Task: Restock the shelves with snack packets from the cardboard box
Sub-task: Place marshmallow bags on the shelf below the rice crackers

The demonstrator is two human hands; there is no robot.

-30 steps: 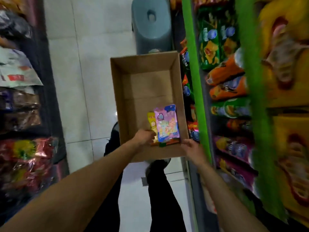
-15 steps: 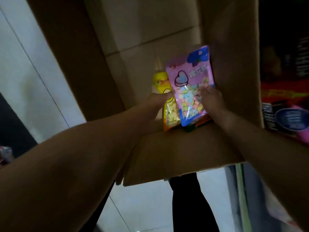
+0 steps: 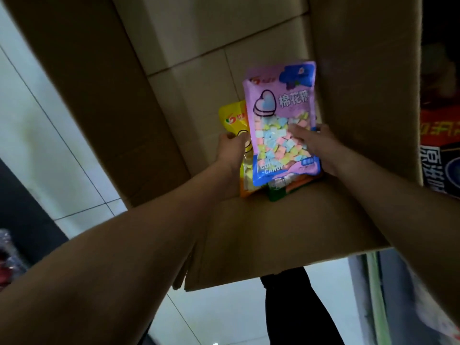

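An open cardboard box (image 3: 261, 235) fills the head view, seen from close above. At its near end lies a small stack of snack packets. On top is a purple marshmallow packet (image 3: 278, 103) with pastel cubes showing through a window. A yellow packet (image 3: 232, 117) lies under it to the left, and a green and orange packet edge (image 3: 286, 189) pokes out below. My left hand (image 3: 230, 151) grips the stack's left edge, over the yellow packet. My right hand (image 3: 315, 145) holds the purple packet's right side, fingers spread on its front.
White floor tiles (image 3: 49, 145) lie to the left of the box. Dark shelf goods with red and black packaging (image 3: 439, 155) stand just right of the box wall. A dark shelf base (image 3: 22, 215) is at the lower left. My dark trouser leg (image 3: 296, 312) shows below the box.
The camera has dropped from standing height to close over the box. Both hands have moved from the box's near rim onto the packets and taken hold of the stack's sides.
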